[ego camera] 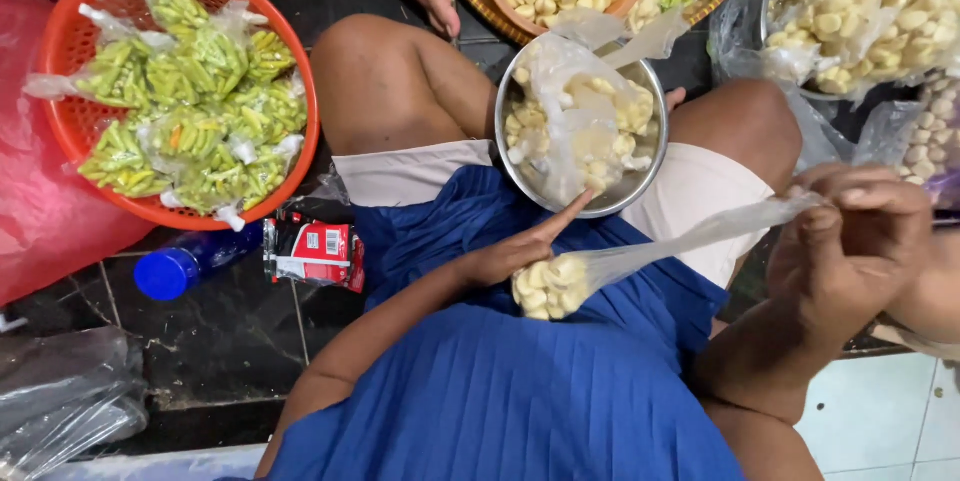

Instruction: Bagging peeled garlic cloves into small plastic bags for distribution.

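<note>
A small clear bag of peeled garlic cloves [550, 286] hangs over the lap, near the steel bowl [640, 196]. The left hand [515, 256] cups the filled end, forefinger extended, grip loosely clenched. The right hand [850, 241], raised at right, pinches the twisted bag neck taut.

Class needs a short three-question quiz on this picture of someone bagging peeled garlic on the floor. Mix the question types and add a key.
1. True or false: the left hand cups the filled end of the small clear bag of garlic.
2. What does the right hand grip?
A. the bag's stretched neck
B. the blue bottle
C. the metal bowl
3. What fills the bags in the orange basket?

Key
1. True
2. A
3. Green chillies
</note>
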